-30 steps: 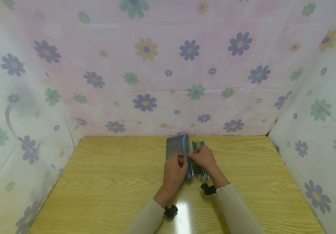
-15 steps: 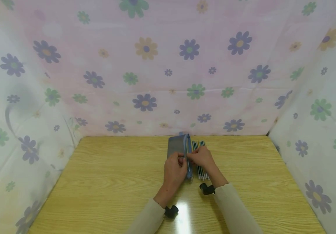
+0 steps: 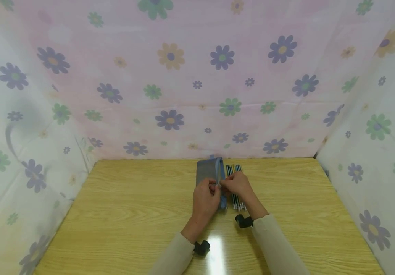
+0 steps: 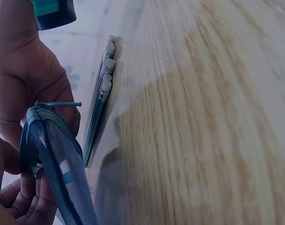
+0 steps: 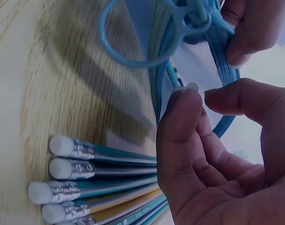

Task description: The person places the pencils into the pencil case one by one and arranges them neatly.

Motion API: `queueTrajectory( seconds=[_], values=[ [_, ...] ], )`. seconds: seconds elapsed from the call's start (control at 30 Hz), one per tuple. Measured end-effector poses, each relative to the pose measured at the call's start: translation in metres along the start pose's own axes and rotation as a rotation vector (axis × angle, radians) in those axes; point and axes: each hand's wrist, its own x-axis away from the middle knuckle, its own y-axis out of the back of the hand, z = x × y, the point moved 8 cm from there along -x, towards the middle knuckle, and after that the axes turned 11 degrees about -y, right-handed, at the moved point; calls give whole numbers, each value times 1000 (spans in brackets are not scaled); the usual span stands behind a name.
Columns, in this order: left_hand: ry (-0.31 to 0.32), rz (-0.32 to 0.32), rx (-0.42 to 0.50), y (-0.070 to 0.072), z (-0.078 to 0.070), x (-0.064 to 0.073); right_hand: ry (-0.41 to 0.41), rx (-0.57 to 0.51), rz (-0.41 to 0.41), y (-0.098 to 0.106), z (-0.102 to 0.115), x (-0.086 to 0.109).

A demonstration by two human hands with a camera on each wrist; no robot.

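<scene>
Left hand: pinches zip pouch edge.
Right hand: fingers curled at pouch mouth; grip unclear.
Pencils: right of pouch.

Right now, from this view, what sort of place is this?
Probably a small screened-off tabletop workspace: a wood-grain table with flower-print sheeting behind it and on both sides, plus a pouch and pencils.
</scene>
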Motion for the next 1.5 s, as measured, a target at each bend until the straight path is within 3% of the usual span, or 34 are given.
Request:
queueTrajectory(
  seconds=[0.63, 0.9, 1.17, 1.5],
  values=[
    [11, -8, 58, 3, 3, -1, 63, 115, -119, 31, -10, 2],
    [6, -16, 105, 4, 3, 0, 53, 155, -187, 46, -15, 5],
    [41, -6, 137, 3, 6, 3, 66, 210, -251, 61, -22, 5],
    [57, -3, 160, 2, 10, 4, 47, 255, -291, 74, -34, -2]
  ],
)
